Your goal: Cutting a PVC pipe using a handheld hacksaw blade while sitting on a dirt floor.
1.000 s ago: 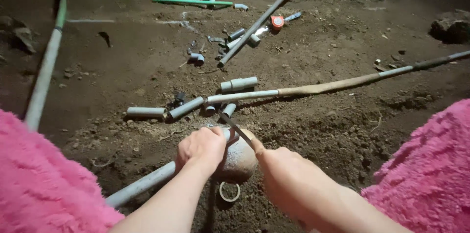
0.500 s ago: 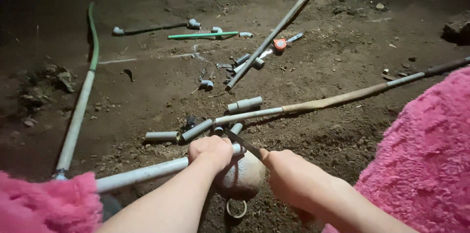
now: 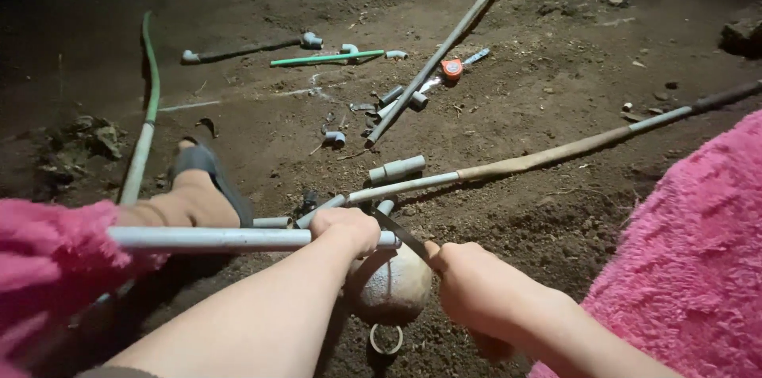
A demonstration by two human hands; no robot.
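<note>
Sawing a long grey plastic pipe over bare dirt ground.

We see the pipe lying level across the lower left, smooth and pale, its end resting on a round, dusty stone. Our left hand is wrapped tightly around it just beside that end. Our right hand is fisted on the handle of a thin dark saw blade (slanted, touching the pipe's end).
</note>
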